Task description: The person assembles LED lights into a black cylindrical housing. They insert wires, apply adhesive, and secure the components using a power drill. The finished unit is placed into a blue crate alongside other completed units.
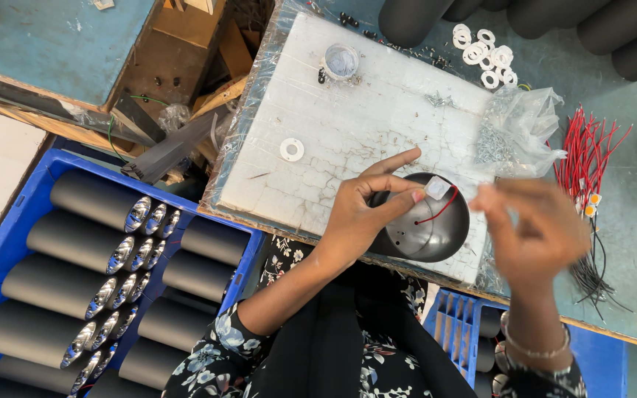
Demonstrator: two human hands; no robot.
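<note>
My left hand (359, 214) is curled around the rim of a dark metal reflector cup (427, 221), thumb and forefinger pinching a small white square LED chip (436, 189) at the cup's upper edge. A thin red wire (436, 214) runs from that chip down into the shiny inside of the cup. The cup sits on the near edge of a white, cracked work board (348, 125) wrapped in clear film.

My right hand (536, 228) is raised just right of the cup and blurred — the fingers look drawn together, but I cannot tell whether they are pinching anything.

Behind it lies a clear plastic bag of small screws (514, 133), and further right a bundle of red and black wires (591, 162) on the blue-green bench. White plastic rings (484, 51) are scattered at the board's far corner, one more ring (292, 149) lies alone on the board, and a small round clear lid (341, 60) sits near the top edge.

To my left, a blue crate (16, 214) holds rows of black tube housings (90, 199) with nested chrome reflectors (149, 217) between them.
</note>
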